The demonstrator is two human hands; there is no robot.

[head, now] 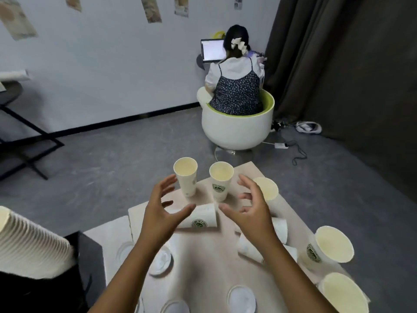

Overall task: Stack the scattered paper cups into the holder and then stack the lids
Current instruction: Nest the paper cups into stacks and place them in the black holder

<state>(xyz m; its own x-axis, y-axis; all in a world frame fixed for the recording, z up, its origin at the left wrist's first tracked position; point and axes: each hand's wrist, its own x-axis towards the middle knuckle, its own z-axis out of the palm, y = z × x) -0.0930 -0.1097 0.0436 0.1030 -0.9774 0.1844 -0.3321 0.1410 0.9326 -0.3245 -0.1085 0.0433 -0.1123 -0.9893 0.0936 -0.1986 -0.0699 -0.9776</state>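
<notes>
**On the worktop: paper cups, lids and two empty hands**

On the pale worktop, the scattered stock reads as follows.

- Far edge: two upright cups, the left far cup and the right far cup, standing near each other but apart; the second bears a green emblem.
- Centre: one fallen cup lying on its side, mouth to the right, emblem facing up, between the two hands.
- Right of centre: a further upright cup, partly hidden behind the right hand, and two or more tipped cups lying below that hand's wrist; their exact number cannot be told.
- Right edge: a large near cup with emblem, and another rim-up cup at the corner.
- Near side: flat white lids, one lid by the left forearm, one lid at the front, and others at the bottom edge, blurred.
- Lower left: a tall nested cup stack leaning out of a black holder.

Hands: the left hand hovers over the fallen cup's base end, fingers spread and lightly bent, gripping nothing. The right hand hovers opposite, fingers likewise spread and curved, holding nothing.

Background: a person seated in a white tub chair with back turned, facing a lit laptop; a dark curtain to the right.
</notes>
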